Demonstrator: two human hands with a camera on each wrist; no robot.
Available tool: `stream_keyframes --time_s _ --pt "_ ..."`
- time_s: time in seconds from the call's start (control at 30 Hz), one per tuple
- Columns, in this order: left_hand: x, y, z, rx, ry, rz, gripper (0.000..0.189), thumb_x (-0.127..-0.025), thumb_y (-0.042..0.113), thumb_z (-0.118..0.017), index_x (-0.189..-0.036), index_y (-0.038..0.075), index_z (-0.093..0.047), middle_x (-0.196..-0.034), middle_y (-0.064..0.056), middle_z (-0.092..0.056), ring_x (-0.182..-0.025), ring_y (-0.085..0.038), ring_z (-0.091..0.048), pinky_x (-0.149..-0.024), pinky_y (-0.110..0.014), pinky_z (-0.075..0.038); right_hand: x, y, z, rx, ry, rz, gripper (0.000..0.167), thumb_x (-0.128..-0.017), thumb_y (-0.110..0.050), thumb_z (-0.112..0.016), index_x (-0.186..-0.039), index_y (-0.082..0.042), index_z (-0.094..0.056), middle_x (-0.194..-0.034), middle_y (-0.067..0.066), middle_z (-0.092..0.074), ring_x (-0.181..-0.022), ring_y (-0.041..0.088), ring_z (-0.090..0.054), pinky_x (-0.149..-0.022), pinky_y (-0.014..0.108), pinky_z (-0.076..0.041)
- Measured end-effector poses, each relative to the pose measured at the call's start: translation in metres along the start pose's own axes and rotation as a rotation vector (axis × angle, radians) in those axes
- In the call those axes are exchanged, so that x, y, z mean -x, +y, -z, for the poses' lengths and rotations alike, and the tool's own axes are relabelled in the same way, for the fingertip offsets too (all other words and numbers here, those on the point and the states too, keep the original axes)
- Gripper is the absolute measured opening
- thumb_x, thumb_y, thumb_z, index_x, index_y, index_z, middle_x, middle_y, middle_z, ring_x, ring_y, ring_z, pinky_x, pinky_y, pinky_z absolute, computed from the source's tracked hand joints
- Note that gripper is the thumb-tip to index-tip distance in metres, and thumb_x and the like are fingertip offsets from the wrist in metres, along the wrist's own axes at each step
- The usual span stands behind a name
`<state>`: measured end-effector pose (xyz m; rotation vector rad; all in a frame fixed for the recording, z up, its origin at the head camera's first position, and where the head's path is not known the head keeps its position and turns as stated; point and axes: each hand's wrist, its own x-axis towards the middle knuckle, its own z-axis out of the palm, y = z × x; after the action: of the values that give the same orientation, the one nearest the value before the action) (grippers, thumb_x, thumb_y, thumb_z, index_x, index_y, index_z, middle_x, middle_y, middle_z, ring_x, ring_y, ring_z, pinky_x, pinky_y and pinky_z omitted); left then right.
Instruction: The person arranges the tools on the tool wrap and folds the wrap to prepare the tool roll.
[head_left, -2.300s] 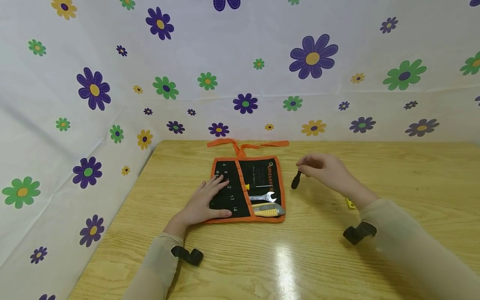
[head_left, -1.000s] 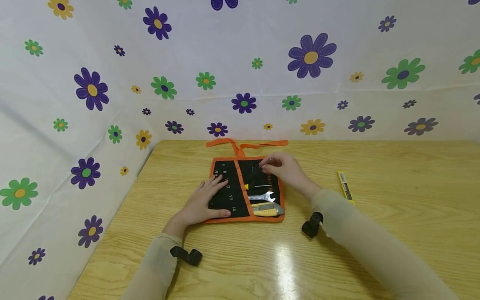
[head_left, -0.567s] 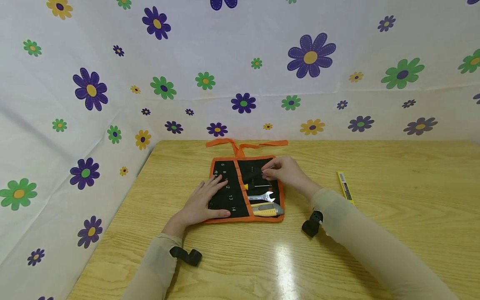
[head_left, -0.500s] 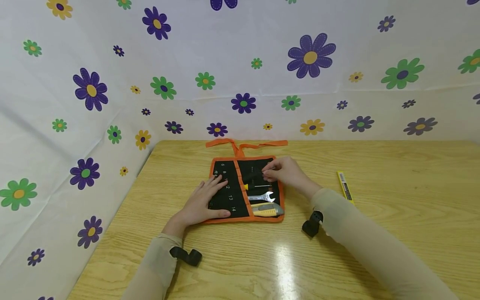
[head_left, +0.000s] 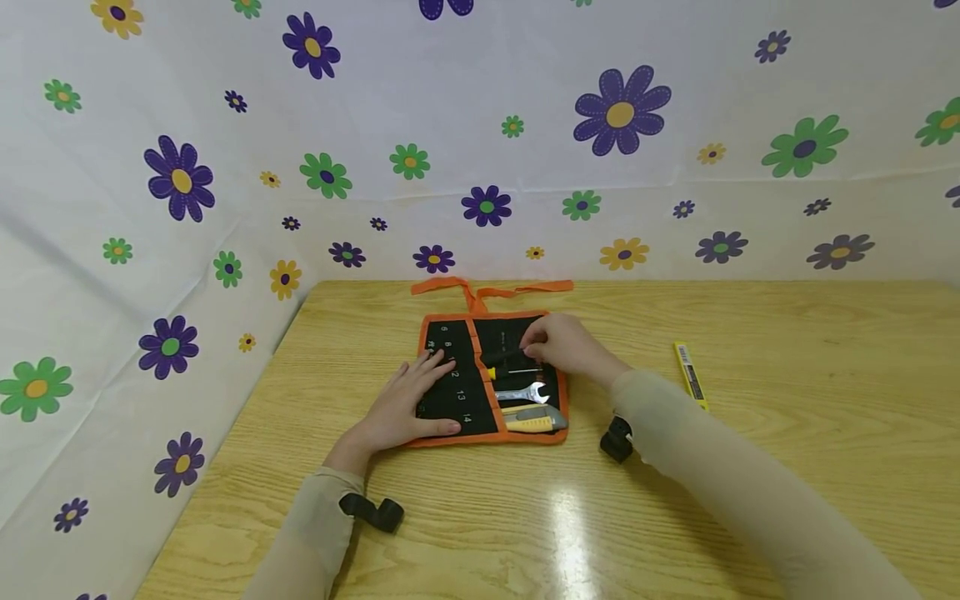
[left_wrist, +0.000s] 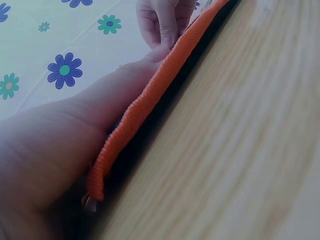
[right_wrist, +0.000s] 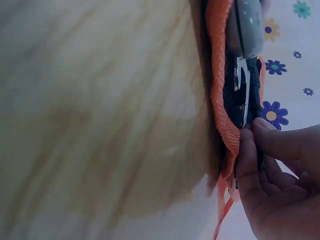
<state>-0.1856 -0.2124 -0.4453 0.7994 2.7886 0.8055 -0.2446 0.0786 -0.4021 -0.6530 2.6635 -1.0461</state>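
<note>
A black tool pouch (head_left: 521,329) with orange edging lies unrolled on the wooden table. My left hand (head_left: 408,404) rests flat on its numbered left panel, fingers spread. My right hand (head_left: 564,343) pinches a slim black-handled screwdriver (head_left: 507,356) over the right panel, its handle end at the slanted orange pocket edge. Just nearer sit a small screwdriver with a yellow handle (head_left: 492,374), an open-end wrench (head_left: 525,393) and a yellow-grey utility knife (head_left: 536,419), all partly in pockets. In the right wrist view, thumb and fingers (right_wrist: 257,137) meet close by the pouch's orange border (right_wrist: 218,90).
A narrow yellow packet (head_left: 691,377) with a label lies on the table to the right. Orange tie straps (head_left: 480,293) stretch behind the pouch. A white flowered cloth (head_left: 450,108) hangs at the back and left of the table (head_left: 465,525).
My right hand has brought the black-handled screwdriver leftward from beside the pouch to over its right panel, and its handle now reaches the pocket edge. My left hand has stayed put.
</note>
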Motion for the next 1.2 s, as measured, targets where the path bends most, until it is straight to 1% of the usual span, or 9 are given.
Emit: stream_keyframes --time_s 0.1,0.23,0.47,0.67,0.77,0.87,0.93,1.0,1.2 --pt "0.0 0.0 0.0 0.0 -0.001 -0.001 0.091 -0.079 0.057 -0.07 -0.152 0.02 -0.03 -0.159 -0.004 -0.015 -0.145 -0.022 -0.005 -0.116 -0.047 -0.002 -0.002 -0.001 -0.002 -0.002 -0.012 0.026 0.01 -0.092 -0.002 -0.062 -0.094 0.001 -0.072 -0.081 0.006 -0.069 -0.066 0.013 -0.062 -0.062 0.028 -0.052" --pt "0.0 0.001 0.001 0.023 -0.001 -0.001 0.091 -0.079 0.056 -0.071 -0.152 0.019 -0.03 -0.159 -0.004 -0.015 -0.145 -0.022 -0.005 -0.116 -0.048 -0.001 -0.003 -0.006 -0.004 -0.015 -0.044 0.035 0.011 -0.092 0.0 -0.06 -0.095 0.003 -0.071 -0.084 0.008 -0.069 -0.068 0.015 -0.064 -0.063 0.028 -0.054" --pt "0.001 0.002 0.002 0.036 -0.004 0.007 0.091 -0.078 0.058 -0.07 -0.151 0.02 -0.03 -0.158 -0.003 -0.015 -0.145 -0.02 -0.005 -0.116 -0.046 -0.001 -0.01 -0.014 -0.01 0.072 -0.031 0.072 0.01 -0.091 -0.004 -0.064 -0.094 -0.001 -0.073 -0.089 0.007 -0.07 -0.075 0.016 -0.063 -0.069 0.031 -0.054" --pt "0.001 0.002 0.002 0.031 -0.012 0.017 0.091 -0.079 0.06 -0.069 -0.151 0.021 -0.03 -0.158 -0.002 -0.015 -0.145 -0.018 -0.004 -0.116 -0.045 -0.001 -0.013 -0.018 -0.016 0.084 -0.038 0.092 0.01 -0.091 -0.003 -0.064 -0.094 -0.002 -0.073 -0.092 0.008 -0.07 -0.081 0.018 -0.064 -0.072 0.031 -0.054" --pt "0.0 0.002 0.002 0.026 -0.011 0.015 0.091 -0.079 0.06 -0.068 -0.151 0.021 -0.031 -0.158 -0.002 -0.016 -0.145 -0.018 -0.004 -0.116 -0.044 -0.001 -0.011 -0.018 -0.015 0.091 -0.05 0.106 0.013 -0.09 0.004 -0.061 -0.097 -0.001 -0.072 -0.096 0.009 -0.069 -0.087 0.022 -0.065 -0.077 0.034 -0.054" --pt "-0.001 0.002 0.001 0.021 -0.007 0.008 0.091 -0.079 0.059 -0.069 -0.151 0.02 -0.031 -0.158 -0.003 -0.016 -0.145 -0.019 -0.005 -0.116 -0.045 -0.001 -0.007 -0.016 -0.01 0.107 -0.068 0.125 0.023 -0.087 0.012 -0.055 -0.1 0.001 -0.07 -0.099 0.012 -0.068 -0.094 0.026 -0.063 -0.083 0.038 -0.053" --pt "-0.001 0.002 0.001 0.018 0.0 -0.002 0.091 -0.079 0.058 -0.069 -0.151 0.019 -0.031 -0.158 -0.004 -0.016 -0.145 -0.021 -0.006 -0.116 -0.046 -0.002 -0.004 -0.015 -0.007 0.124 -0.072 0.14 0.027 -0.086 0.015 -0.052 -0.101 0.002 -0.069 -0.099 0.013 -0.067 -0.095 0.027 -0.063 -0.084 0.039 -0.052" --pt "-0.001 0.002 0.001 0.016 0.004 -0.01 0.091 -0.078 0.057 -0.07 -0.151 0.019 -0.031 -0.158 -0.005 -0.016 -0.145 -0.022 -0.006 -0.116 -0.047 -0.002 -0.001 -0.013 -0.003 0.136 -0.07 0.156 0.024 -0.086 0.013 -0.053 -0.099 0.002 -0.069 -0.098 0.013 -0.067 -0.093 0.027 -0.063 -0.083 0.039 -0.052" --pt "0.001 0.002 0.002 0.025 0.005 -0.011 0.091 -0.079 0.056 -0.071 -0.151 0.018 -0.031 -0.158 -0.005 -0.016 -0.145 -0.022 -0.006 -0.116 -0.048 -0.002 0.002 -0.009 0.001 0.158 -0.036 0.165 0.006 -0.087 0.003 -0.063 -0.09 0.001 -0.068 -0.086 0.008 -0.066 -0.079 0.021 -0.061 -0.073 0.037 -0.052"
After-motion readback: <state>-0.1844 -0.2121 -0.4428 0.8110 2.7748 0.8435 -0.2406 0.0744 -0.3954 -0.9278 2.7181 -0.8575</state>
